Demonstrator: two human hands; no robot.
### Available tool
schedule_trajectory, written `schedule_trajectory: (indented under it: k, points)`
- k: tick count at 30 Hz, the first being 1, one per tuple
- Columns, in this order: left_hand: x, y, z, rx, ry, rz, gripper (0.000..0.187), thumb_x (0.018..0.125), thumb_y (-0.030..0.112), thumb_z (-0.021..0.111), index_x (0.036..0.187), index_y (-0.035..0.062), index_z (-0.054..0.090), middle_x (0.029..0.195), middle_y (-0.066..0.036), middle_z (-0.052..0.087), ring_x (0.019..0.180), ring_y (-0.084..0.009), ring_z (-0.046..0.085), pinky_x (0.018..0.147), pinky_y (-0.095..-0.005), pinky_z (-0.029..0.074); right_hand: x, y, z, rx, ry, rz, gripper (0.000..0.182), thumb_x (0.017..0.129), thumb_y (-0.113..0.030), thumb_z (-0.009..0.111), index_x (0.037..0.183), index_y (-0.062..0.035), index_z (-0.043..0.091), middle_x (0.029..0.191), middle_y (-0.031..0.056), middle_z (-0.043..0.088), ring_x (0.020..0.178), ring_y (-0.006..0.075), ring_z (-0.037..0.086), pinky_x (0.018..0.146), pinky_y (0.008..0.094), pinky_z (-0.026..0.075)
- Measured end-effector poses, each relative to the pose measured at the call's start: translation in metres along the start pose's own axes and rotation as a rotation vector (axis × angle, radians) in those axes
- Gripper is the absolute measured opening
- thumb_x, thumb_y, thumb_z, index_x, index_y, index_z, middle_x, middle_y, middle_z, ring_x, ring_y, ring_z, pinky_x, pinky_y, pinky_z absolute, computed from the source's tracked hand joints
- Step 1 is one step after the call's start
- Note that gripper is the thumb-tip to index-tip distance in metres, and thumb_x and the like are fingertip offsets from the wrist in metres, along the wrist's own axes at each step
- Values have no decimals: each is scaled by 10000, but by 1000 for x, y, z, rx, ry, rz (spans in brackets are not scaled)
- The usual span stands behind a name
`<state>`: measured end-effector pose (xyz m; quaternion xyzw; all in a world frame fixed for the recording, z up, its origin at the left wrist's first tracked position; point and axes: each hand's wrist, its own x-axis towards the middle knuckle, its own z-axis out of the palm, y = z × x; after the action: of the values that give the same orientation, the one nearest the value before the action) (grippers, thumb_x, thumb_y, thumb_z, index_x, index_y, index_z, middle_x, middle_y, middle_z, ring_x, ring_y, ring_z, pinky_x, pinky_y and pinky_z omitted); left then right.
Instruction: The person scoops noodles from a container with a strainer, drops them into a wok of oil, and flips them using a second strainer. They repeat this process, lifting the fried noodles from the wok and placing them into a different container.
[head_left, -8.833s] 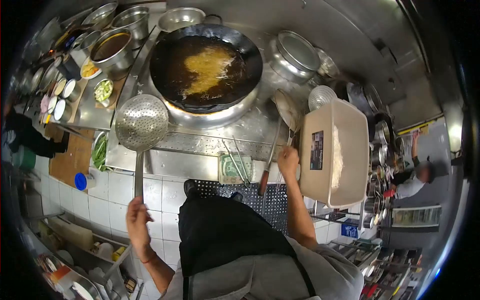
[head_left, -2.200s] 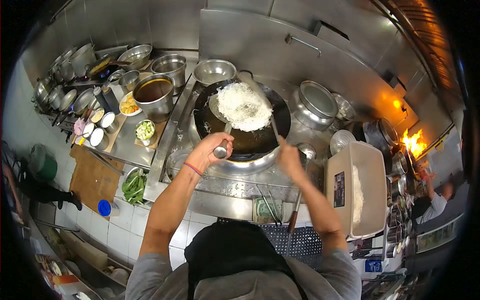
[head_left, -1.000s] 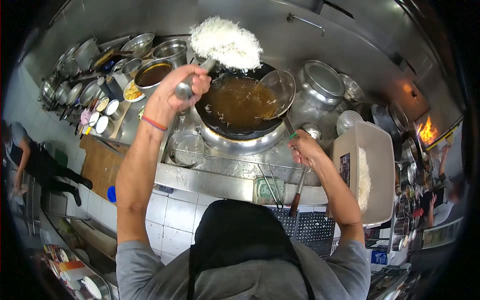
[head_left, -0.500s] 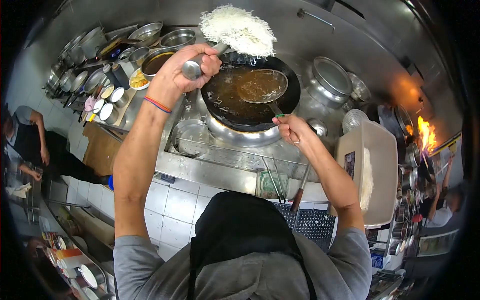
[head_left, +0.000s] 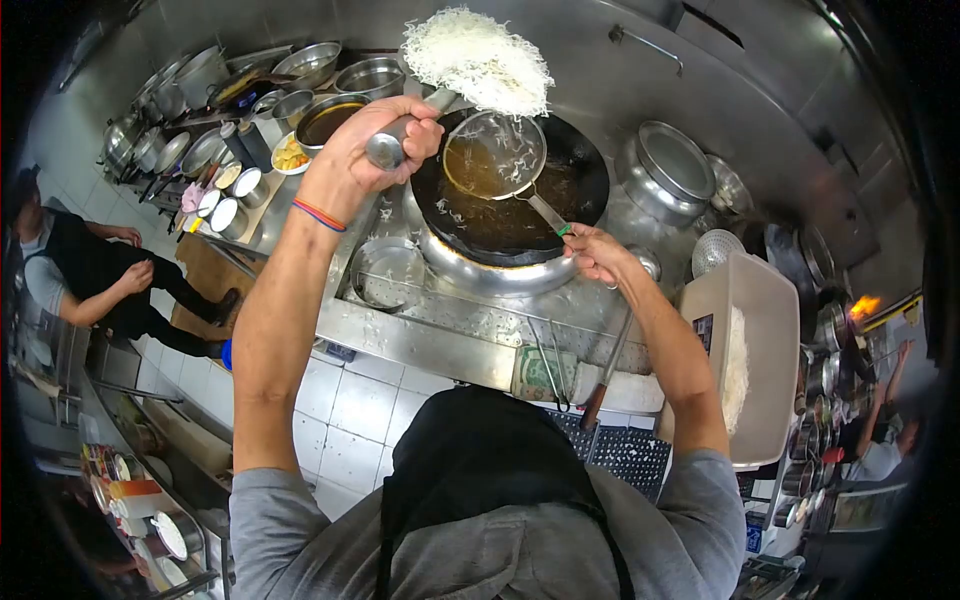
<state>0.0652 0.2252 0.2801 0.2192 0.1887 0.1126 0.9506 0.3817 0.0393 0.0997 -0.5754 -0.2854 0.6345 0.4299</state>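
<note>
My left hand point(head_left: 385, 145), with fingers wrapped round a thick metal handle point(head_left: 415, 125), holds a strainer or ladle up over the far left rim of the wok. Its bowl is hidden under a heap of white shreds point(head_left: 478, 60). Below, brown liquid with loose shreds fills the dark wok point(head_left: 580, 205), which rests on a round metal ring point(head_left: 490, 280). Gripped in my right hand point(head_left: 602, 252) is a round mesh skimmer point(head_left: 497, 155) with green on its handle. The skimmer's mesh is above the liquid, beneath the heap, with some shreds on it.
At right a beige tub point(head_left: 765, 360) holds more white shreds. Tongs point(head_left: 548, 365) and a wooden-handled tool point(head_left: 600, 385) lie along the front edge. Pots and basins point(head_left: 305, 65) crowd the left. A flame point(head_left: 864, 306) burns far right; a co-worker point(head_left: 90, 265) stands left, another far right.
The skimmer has moved left and up, from the wok's liquid to beneath the heap. My left hand has stayed nearly still. The flame at right has shrunk, and the left co-worker has moved.
</note>
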Motion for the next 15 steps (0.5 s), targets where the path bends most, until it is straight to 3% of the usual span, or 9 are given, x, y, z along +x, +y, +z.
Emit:
schedule_trajectory:
  k: [2,4,10,15]
  points:
    - [-1,-2,-2,-1,2,4,106,841,40,508,822,-13,419,645,-30,465,476,-90,487,381,-211,453,-12,-3,-10,-44,-22,24,37,944,-114,490,932,-115,455,752,11,514,399,29,309,291,203,222]
    - [-3,-4,-7,-102,20,-35,253,854,52,491,1010,-121,391,711,-84,482,510,-116,480,363,-214,397,-35,-12,-10,-145,28,73,28,952,-128,484,957,-118,458,731,-3,507,396,27,312,280,195,225]
    - [-13,-14,-11,-73,55,-16,248,846,56,503,1001,-112,408,711,-86,490,498,-118,484,353,-221,404,-77,-7,-29,-94,-54,186,57,956,-132,479,996,-105,448,726,0,496,388,15,300,268,201,239]
    - [-22,-18,-2,-87,87,14,249,844,54,507,999,-112,404,704,-78,484,488,-106,481,344,-205,415,-102,-21,12,63,-54,223,48,954,-122,474,950,-105,430,714,-3,479,363,18,303,269,202,238]
